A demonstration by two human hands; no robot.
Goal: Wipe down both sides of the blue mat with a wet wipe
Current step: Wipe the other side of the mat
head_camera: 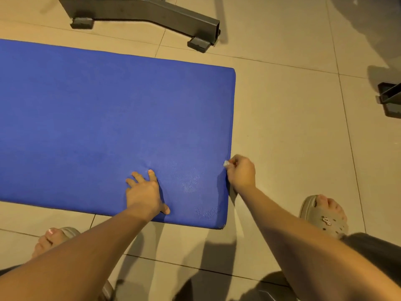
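here, the left hand lies flat on the blue mat with fingers spread and straight, pressing near its near edge and gripping nothing. the right hand is curled at the mat's short right edge, pinching a small white wad that looks like the wet wipe, which touches that edge. the mat lies flat on the tiled floor, running out of view to the left. a faint sheen sits between the hands, probably damp from wiping.

likely the upper face and edge are in hand, and the underside is not yet done. the wipe is bunched so small that it could slip from the fingers or cover only a thin strip, leaving patches missed. if the left hand eases off, the mat could slide on the smooth tiles. turning it over could knock it into the metal frame just beyond its far edge.

a foot in a clog stands near the right arm. no tub, packet or bin for wipes shows anywhere.
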